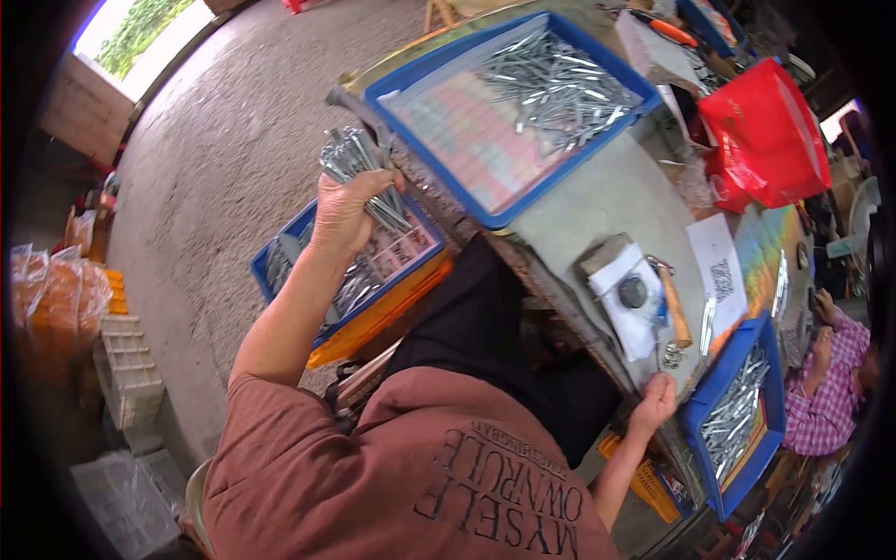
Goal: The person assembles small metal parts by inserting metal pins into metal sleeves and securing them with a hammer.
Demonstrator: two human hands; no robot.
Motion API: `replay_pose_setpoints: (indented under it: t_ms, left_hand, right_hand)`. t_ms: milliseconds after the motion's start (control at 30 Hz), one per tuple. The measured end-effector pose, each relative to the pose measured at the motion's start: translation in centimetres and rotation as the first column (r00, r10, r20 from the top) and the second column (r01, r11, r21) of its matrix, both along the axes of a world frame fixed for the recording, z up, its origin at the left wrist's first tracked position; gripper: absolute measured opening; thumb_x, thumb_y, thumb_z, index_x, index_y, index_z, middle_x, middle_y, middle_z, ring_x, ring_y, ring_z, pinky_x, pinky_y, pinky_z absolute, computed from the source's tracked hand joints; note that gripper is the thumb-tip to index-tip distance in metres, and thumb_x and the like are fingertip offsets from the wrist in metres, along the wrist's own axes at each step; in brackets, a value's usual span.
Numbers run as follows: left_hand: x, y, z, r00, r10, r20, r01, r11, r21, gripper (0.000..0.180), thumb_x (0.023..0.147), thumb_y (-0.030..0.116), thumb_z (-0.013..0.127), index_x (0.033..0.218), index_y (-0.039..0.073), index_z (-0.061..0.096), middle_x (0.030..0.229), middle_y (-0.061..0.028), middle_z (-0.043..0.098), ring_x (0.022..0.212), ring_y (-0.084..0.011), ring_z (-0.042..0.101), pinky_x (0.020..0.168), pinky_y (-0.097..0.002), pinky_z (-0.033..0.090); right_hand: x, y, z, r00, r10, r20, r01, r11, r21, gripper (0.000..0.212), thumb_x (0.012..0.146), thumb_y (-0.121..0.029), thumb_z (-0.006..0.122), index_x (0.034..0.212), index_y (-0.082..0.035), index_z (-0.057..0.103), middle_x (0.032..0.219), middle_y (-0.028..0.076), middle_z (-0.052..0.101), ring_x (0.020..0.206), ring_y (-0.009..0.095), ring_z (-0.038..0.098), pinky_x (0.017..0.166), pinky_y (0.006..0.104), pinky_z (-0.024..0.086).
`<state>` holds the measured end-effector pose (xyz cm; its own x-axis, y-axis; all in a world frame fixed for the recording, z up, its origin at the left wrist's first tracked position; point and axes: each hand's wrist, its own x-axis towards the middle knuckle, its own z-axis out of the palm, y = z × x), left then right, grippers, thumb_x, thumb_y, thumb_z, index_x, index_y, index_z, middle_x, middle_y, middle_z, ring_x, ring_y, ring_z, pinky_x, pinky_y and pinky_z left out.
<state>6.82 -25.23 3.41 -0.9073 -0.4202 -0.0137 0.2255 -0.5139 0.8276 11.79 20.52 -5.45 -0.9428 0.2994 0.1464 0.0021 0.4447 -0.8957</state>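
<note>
Brown shirt [401, 457] nearest camera, dark trousers [476, 317] beyond. Left hand [347, 210]: grip clamped round bundle of thin metal rods [347, 154], ends fanning out both sides. Left arm reaching forward and outward; bundle appears over far side of lower blue tray [392, 287], more rods inside, orange crate [383, 319] beneath. Right hand [659, 397]: fingers curled at edge of bench [579, 213], near right-hand blue tray [751, 481] of rods; cannot tell whether grip holds anything. Big blue tray [571, 171] on bench: loose rod heap [565, 89] toward right end.
</note>
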Motion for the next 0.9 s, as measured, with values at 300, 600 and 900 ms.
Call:
replay_pose_setpoints:
  t_ms: [300,600,900]
  left_hand:
    - [6.6,-10.6,-8.5,0.881,0.416,0.225,-0.319,0.874,-0.367,0.017,0.062,-0.008,0.057,0.075,0.002,0.054,0.068,-0.0040,0.055,0.058,-0.0139,0.054,0.054,-0.0261,0.046]
    - [9.3,-11.9,-17.9,0.789,0.490,0.371,-0.164,0.750,-0.641,0.018,0.061,-0.002,0.057,0.077,0.004,0.057,0.071,0.0038,0.056,0.062,-0.0067,0.050,0.057,-0.0224,0.042]
    - [9.9,-10.3,-21.1,0.695,0.548,0.466,0.236,0.439,-0.867,0.025,0.058,0.005,0.059,0.082,0.002,0.054,0.076,-0.0142,0.056,0.073,-0.0264,0.055,0.066,-0.0317,0.043]
  right_hand:
    - [-0.5,0.5,-0.4,0.997,0.036,-0.064,-0.033,0.999,0.037,0.020,0.087,-0.017,0.042,0.078,0.000,0.050,0.064,-0.002,0.042,0.053,0.004,0.033,0.046,0.0179,0.027]
    - [-0.3,-0.2,0.5,0.997,0.018,-0.071,-0.012,0.997,0.081,0.023,0.087,-0.018,0.042,0.077,0.000,0.049,0.062,-0.003,0.039,0.052,0.004,0.031,0.046,0.0184,0.025]
    - [-0.4,0.0,0.6,0.999,0.014,-0.043,-0.011,0.996,0.089,0.025,0.087,-0.020,0.042,0.072,-0.001,0.046,0.058,-0.003,0.035,0.052,0.005,0.029,0.046,0.0189,0.024]
